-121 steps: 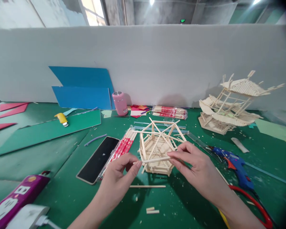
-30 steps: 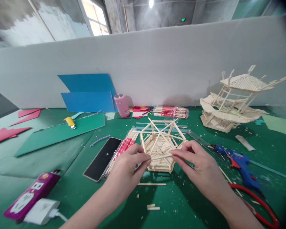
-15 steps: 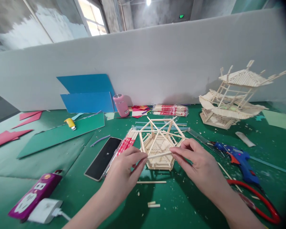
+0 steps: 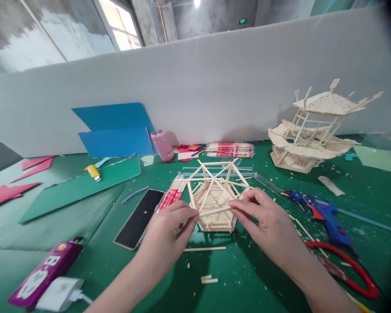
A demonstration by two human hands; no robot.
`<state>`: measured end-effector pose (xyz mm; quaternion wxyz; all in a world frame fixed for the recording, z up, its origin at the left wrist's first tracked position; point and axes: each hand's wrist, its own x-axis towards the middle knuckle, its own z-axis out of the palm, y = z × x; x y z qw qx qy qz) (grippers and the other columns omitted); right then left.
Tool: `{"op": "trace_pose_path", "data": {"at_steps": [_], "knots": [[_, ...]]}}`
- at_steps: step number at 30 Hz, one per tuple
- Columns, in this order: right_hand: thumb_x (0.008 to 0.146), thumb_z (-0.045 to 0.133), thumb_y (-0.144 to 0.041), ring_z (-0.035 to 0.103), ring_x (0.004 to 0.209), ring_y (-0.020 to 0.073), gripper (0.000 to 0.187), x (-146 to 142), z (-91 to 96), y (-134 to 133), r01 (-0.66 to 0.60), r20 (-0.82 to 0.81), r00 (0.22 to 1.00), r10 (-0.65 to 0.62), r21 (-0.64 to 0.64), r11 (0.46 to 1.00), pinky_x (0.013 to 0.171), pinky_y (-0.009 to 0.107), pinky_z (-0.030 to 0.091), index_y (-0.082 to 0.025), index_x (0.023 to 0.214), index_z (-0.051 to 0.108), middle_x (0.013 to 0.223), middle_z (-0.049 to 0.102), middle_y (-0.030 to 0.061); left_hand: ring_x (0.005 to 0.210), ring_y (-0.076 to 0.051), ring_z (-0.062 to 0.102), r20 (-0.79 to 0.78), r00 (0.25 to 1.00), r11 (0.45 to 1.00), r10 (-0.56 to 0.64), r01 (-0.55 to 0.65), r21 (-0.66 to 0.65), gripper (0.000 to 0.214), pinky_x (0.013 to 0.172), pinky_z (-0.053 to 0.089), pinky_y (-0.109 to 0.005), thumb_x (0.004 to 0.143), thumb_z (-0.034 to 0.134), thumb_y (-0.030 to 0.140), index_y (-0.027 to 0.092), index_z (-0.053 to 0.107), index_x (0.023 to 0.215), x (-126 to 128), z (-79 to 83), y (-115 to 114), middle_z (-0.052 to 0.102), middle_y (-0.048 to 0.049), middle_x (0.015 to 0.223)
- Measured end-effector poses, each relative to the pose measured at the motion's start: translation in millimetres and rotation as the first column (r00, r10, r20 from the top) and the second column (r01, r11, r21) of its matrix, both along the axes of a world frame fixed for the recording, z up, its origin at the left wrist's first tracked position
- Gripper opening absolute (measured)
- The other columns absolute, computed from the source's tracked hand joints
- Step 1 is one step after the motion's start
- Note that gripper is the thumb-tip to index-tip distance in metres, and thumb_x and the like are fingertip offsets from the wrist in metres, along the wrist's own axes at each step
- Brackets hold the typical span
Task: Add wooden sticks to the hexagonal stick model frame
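Between my two hands a short wooden stick [image 4: 215, 211] runs level across the near side of a small frame model built of sticks [image 4: 217, 195]. My left hand [image 4: 169, 230] pinches the stick's left end between thumb and fingers. At its right end, my right hand [image 4: 263, 217] pinches in the same way. The model has a woven-looking polygonal base and crossed sticks over its top. Whether the held stick touches the model, I cannot tell. One loose stick [image 4: 205, 249] lies on the table nearer me, with short offcuts [image 4: 209, 279] below it.
On the right are a blue glue gun [image 4: 322, 213], red-handled cutters [image 4: 348, 269] and a larger stick pavilion [image 4: 313, 134]. A phone [image 4: 140, 219] and bagged sticks [image 4: 174, 191] lie left of the model. Behind stand a pink bottle [image 4: 163, 145] and blue boards [image 4: 117, 141].
The whole view has shifted slightly, so things sit a little further left. Both hands keep their pinch on the stick, with no clear movement against the model.
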<state>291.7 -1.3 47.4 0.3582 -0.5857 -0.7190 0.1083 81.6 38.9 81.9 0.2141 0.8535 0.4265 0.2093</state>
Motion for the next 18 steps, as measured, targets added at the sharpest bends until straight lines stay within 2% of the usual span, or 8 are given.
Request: {"op": "trace_pose_path", "data": {"at_steps": [3,6,8,10,12,15,17,18], "knots": [[0.085,0.047,-0.022,0.051,0.077,0.0157,0.022,-0.8,0.5,-1.3,0.001,0.005,1.000,-0.001,-0.004,1.000,0.067,0.030,0.046,-0.024,0.099,0.064,0.083,0.050,0.0031,0.066,-0.015,0.056,0.002,1.000,1.000,-0.013,0.013,0.010,0.021,0.058,0.045,-0.025,0.084,0.044,0.016,0.016,0.064,0.081,-0.2,-0.7,0.7,0.062,-0.0051,0.078],[0.083,0.050,-0.025,0.052,0.081,0.0163,0.028,3.1,3.9,-7.2,0.036,-0.026,0.999,-0.036,0.011,0.999,0.073,0.032,0.047,-0.023,0.110,0.058,0.091,0.051,0.0042,0.066,-0.014,0.056,0.010,0.999,0.999,-0.041,0.041,0.026,0.022,0.058,0.045,-0.024,0.085,0.042,0.017,0.016,0.063,0.082,-0.3,-2.7,3.1,0.062,-0.0048,0.077],[0.083,0.051,-0.028,0.053,0.081,0.0155,0.033,11.8,6.8,-15.1,0.097,-0.065,0.993,-0.095,0.033,0.995,0.073,0.030,0.047,-0.023,0.115,0.055,0.095,0.051,0.0041,0.066,-0.014,0.057,0.010,0.999,0.998,-0.049,0.048,0.050,0.021,0.058,0.045,-0.023,0.085,0.042,0.018,0.016,0.063,0.082,-1.2,-4.0,5.0,0.061,-0.0043,0.077],[0.082,0.052,-0.031,0.053,0.078,0.0144,0.032,27.2,7.3,-26.2,0.212,-0.099,0.973,-0.207,0.044,0.976,0.066,0.026,0.048,-0.026,0.113,0.055,0.095,0.052,0.0029,0.068,-0.014,0.057,0.022,0.999,0.995,-0.040,0.038,0.097,0.018,0.059,0.045,-0.023,0.085,0.044,0.019,0.017,0.062,0.084,-3.6,-4.1,5.8,0.062,-0.0040,0.079],[0.082,0.052,-0.035,0.053,0.074,0.0137,0.027,48.1,2.8,-40.8,0.367,-0.108,0.927,-0.360,0.047,0.929,0.058,0.023,0.047,-0.027,0.107,0.058,0.092,0.053,0.0017,0.072,-0.015,0.058,0.066,0.998,0.988,-0.024,0.014,0.153,0.013,0.064,0.046,-0.023,0.083,0.048,0.019,0.019,0.061,0.085,-8.0,-2.8,3.6,0.062,-0.0032,0.082],[0.082,0.050,-0.039,0.055,0.067,0.0125,0.023,81.7,-14.1,-68.2,0.524,-0.034,0.851,-0.523,0.001,0.852,0.060,0.024,0.046,-0.026,0.097,0.060,0.089,0.057,0.0010,0.075,-0.015,0.058,0.175,0.985,0.986,-0.006,-0.023,0.163,0.009,0.066,0.046,-0.022,0.080,0.053,0.022,0.024,0.060,0.085,-16.6,-0.7,-8.3,0.062,-0.0006,0.085],[0.081,0.050,-0.041,0.057,0.067,0.0138,0.026,98.9,-29.6,-88.5,0.590,0.058,0.807,-0.588,-0.090,0.802,0.062,0.025,0.047,-0.025,0.099,0.059,0.086,0.059,0.0019,0.072,-0.016,0.057,0.289,0.956,0.994,0.056,-0.080,0.072,0.006,0.062,0.046,-0.022,0.079,0.055,0.026,0.025,0.060,0.081,-20.5,-2.5,-21.8,0.062,0.0003,0.080],[0.080,0.050,-0.042,0.059,0.069,0.0150,0.028,105.0,-37.8,-98.8,0.608,0.090,0.794,-0.601,-0.132,0.783,0.061,0.025,0.048,-0.024,0.099,0.058,0.085,0.060,0.0027,0.066,-0.016,0.056,0.348,0.932,0.995,0.101,-0.101,-0.020,0.006,0.057,0.045,-0.022,0.078,0.057,0.030,0.025,0.060,0.078,-20.9,-5.1,-29.6,0.061,0.0002,0.075]]}}
